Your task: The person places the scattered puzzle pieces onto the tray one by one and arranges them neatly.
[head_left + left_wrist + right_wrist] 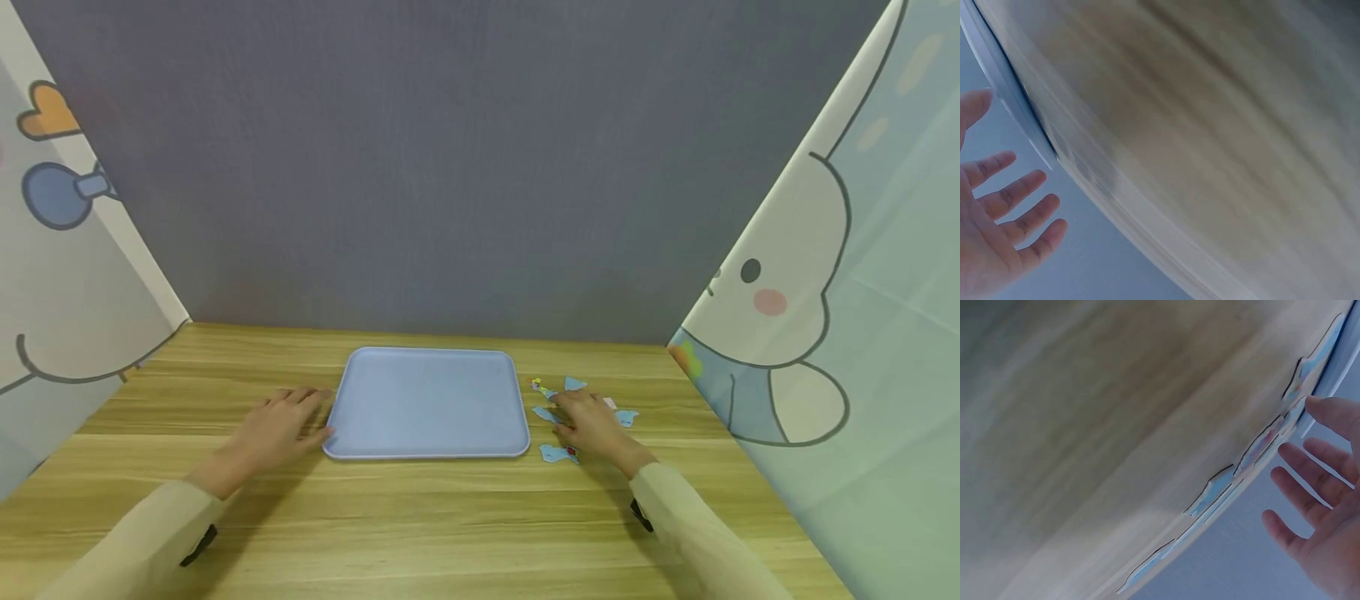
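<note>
A pale blue rectangular tray (431, 404) lies on the wooden table. At its left edge is my left hand (281, 425), fingers spread, thumb tip right at the rim; the left wrist view shows that hand (997, 225) with relaxed fingers and nothing in them. My right hand (592, 423) hovers low over several flat, irregular light-blue pieces to the right of the tray. One piece with a red spot (557, 453) lies nearest me, and a blue triangular piece (574, 383) lies farther back. In the right wrist view the hand (1329, 494) has loosely extended fingers and holds nothing.
The wooden table (420, 525) ends at a dark grey panel (427, 167) at the back. Cartoon-printed white and blue sheets stand at the left (75, 283) and right (862, 333). Another small blue piece (627, 417) lies right of my right hand.
</note>
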The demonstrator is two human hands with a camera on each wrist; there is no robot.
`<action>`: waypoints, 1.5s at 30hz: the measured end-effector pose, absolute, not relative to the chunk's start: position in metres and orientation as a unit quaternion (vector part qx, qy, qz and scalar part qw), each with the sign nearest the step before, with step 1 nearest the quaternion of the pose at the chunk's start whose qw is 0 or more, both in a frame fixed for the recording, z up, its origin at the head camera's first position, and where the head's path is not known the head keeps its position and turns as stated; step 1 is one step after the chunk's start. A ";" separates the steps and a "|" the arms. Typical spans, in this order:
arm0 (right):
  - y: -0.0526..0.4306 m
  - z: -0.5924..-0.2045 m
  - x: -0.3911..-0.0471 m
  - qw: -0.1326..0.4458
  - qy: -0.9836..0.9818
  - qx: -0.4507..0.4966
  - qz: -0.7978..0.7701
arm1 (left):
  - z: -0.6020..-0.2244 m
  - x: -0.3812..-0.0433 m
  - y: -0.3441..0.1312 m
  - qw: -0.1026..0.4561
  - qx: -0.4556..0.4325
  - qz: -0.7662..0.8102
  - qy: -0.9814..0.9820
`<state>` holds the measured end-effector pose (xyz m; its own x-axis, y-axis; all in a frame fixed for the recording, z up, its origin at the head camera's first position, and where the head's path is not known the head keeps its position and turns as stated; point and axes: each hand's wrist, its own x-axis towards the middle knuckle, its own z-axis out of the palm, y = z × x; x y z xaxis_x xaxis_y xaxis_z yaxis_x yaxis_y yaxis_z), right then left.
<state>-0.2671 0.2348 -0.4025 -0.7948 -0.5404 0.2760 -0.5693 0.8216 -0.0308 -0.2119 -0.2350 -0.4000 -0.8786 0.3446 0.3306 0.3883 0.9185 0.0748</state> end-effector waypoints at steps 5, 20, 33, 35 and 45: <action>0.234 -0.404 -0.269 0.116 -0.946 0.297 0.060 | -0.402 -0.213 -0.231 0.156 -0.198 -0.070 -0.965; 0.230 -0.407 -0.275 0.092 -0.948 0.298 0.054 | -0.410 -0.217 -0.226 0.139 -0.222 -0.079 -0.962; 0.227 -0.409 -0.280 0.076 -0.955 0.283 0.055 | -0.413 -0.222 -0.224 0.124 -0.225 -0.076 -0.964; 0.226 -0.408 -0.280 0.075 -0.956 0.279 0.055 | -0.413 -0.221 -0.224 0.122 -0.223 -0.076 -0.964; 0.221 -0.409 -0.281 0.073 -0.962 0.251 0.079 | -0.412 -0.222 -0.224 0.117 -0.217 -0.073 -0.966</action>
